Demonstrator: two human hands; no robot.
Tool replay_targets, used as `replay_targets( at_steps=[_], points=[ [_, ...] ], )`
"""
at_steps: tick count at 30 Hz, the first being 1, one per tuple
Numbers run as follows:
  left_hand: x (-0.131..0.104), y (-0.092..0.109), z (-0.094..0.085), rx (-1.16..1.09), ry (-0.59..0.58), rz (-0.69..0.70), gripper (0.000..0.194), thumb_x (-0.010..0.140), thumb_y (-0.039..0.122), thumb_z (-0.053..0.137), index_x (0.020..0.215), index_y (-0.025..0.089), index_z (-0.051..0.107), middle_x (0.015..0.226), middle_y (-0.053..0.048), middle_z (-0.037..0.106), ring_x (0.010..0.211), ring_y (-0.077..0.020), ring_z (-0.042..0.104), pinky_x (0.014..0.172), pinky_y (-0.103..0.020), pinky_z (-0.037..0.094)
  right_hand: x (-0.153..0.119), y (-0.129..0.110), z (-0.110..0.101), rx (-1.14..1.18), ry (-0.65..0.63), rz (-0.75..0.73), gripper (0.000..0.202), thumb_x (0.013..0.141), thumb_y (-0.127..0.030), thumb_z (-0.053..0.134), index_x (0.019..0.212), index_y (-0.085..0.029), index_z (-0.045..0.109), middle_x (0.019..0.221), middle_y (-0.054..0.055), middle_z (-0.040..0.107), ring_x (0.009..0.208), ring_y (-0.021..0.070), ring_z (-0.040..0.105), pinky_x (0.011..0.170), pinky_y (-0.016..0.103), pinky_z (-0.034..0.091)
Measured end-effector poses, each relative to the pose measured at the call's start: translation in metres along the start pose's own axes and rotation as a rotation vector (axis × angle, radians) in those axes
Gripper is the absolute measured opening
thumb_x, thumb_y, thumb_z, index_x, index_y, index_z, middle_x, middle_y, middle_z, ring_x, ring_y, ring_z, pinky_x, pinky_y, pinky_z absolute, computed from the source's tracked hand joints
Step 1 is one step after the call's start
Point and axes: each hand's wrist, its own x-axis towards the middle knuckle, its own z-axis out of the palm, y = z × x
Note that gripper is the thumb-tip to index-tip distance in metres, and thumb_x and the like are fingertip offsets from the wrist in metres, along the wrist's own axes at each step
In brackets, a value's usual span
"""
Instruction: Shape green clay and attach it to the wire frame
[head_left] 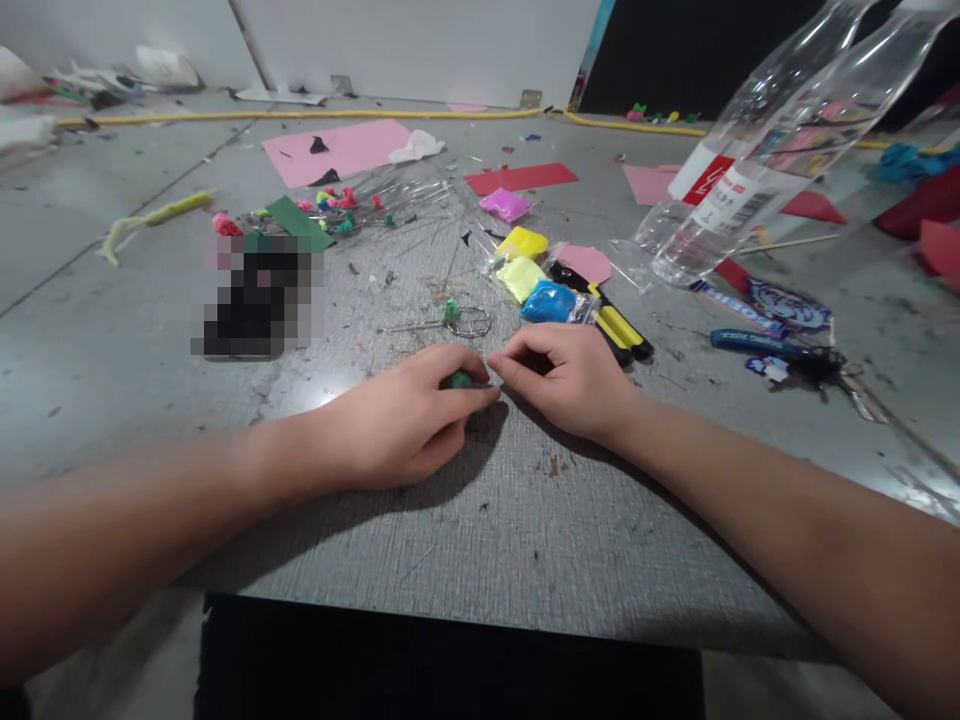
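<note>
The green lump (460, 380) sits within the left hand (409, 415), thumb and fingers closed about it; mostly covered, long axis undeterminable. The right hand (577, 380) is just right of it, thumb and forefinger tips together; anything gripped there cannot be confirmed. The wire (427, 326) lies just beyond, running left to right. Clear packets (551, 300), farther off, contain yellow, blue and purple material. Two bottles (724, 210) stand far right, contents unconfirmed.
</note>
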Motion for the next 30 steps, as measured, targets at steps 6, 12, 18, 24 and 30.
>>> replay_targets(
  at_steps=[6,12,18,24,30],
  points=[
    [-0.003,0.005,-0.001,-0.104,0.042,0.097,0.046,0.095,0.006,0.049,0.138,0.017,0.06,0.13,-0.015,0.069,0.117,-0.0243,0.068,0.099,-0.038,0.058,0.001,0.0,0.0,0.028,-0.012,0.015,0.033,0.095,-0.04,0.063,0.069,-0.02,0.063,0.064,0.0,0.064,0.06,0.0135,0.054,0.058,0.029,0.038],
    [0.0,0.006,-0.001,-0.302,0.016,0.087,0.023,0.095,0.012,0.057,0.112,0.02,0.071,0.121,-0.012,0.073,0.112,-0.0216,0.071,0.098,-0.034,0.059,0.0,0.0,0.0,-0.017,-0.002,0.041,0.027,0.093,-0.033,0.062,0.069,-0.02,0.064,0.066,0.001,0.066,0.062,0.0149,0.057,0.061,0.03,0.042],
    [0.001,0.0,-0.002,-0.066,0.093,-0.116,0.017,0.094,0.026,0.059,0.103,0.017,0.07,0.104,-0.012,0.074,0.097,-0.0257,0.071,0.089,-0.04,0.058,0.001,0.001,-0.001,0.023,0.022,0.052,0.022,0.096,-0.034,0.064,0.081,-0.019,0.07,0.076,0.002,0.072,0.069,0.0167,0.062,0.066,0.031,0.044],
    [0.002,-0.006,-0.002,-0.004,0.211,-0.31,0.018,0.089,0.025,0.059,0.104,0.02,0.065,0.104,-0.008,0.075,0.094,-0.0245,0.072,0.083,-0.037,0.056,0.0,0.002,0.0,0.113,0.021,0.151,0.03,0.096,-0.046,0.066,0.083,-0.019,0.069,0.072,0.002,0.071,0.065,0.016,0.061,0.064,0.031,0.045],
    [0.0,-0.001,-0.003,-0.075,0.181,-0.272,0.018,0.088,0.022,0.059,0.105,0.019,0.064,0.105,-0.008,0.076,0.094,-0.0237,0.072,0.082,-0.036,0.056,0.002,0.004,0.0,0.128,0.045,0.134,0.032,0.09,-0.049,0.074,0.078,-0.02,0.069,0.074,0.002,0.071,0.066,0.0163,0.061,0.064,0.031,0.046]
  ],
)
